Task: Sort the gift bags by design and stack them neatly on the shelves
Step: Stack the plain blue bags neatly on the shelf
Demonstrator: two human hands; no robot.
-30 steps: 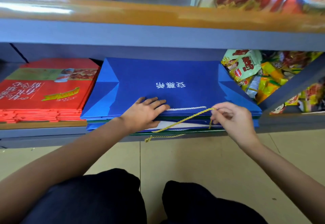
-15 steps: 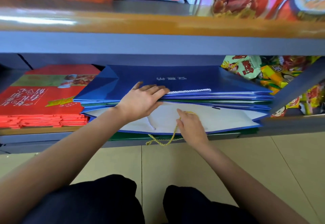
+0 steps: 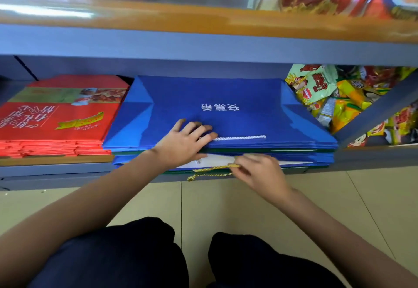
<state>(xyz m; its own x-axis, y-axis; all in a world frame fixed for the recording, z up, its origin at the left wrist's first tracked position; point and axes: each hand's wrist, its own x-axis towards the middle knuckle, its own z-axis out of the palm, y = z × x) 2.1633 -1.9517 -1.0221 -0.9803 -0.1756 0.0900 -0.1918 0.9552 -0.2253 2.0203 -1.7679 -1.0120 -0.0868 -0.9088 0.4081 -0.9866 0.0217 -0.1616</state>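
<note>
Two hands are kept busy at the blue bag stack (image 3: 217, 115) (lower shelf (image 3: 56, 167)). It's pressed flat by the left hand (image 3: 183, 142), fingers straight, while a yellow cord handle (image 3: 214, 169) is pinched by the right hand (image 3: 260, 172).

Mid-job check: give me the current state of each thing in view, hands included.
Stack of flat blue paper gift bags: lying flat on the lower shelf, white cord handle on top.
Stack of flat red paper gift bags: lying flat beside the blue stack.
Yellow twisted cord handle: hanging out at the stack's front edge.
Left hand: pressing flat on the blue stack.
Right hand: pinching the yellow cord.
</note>
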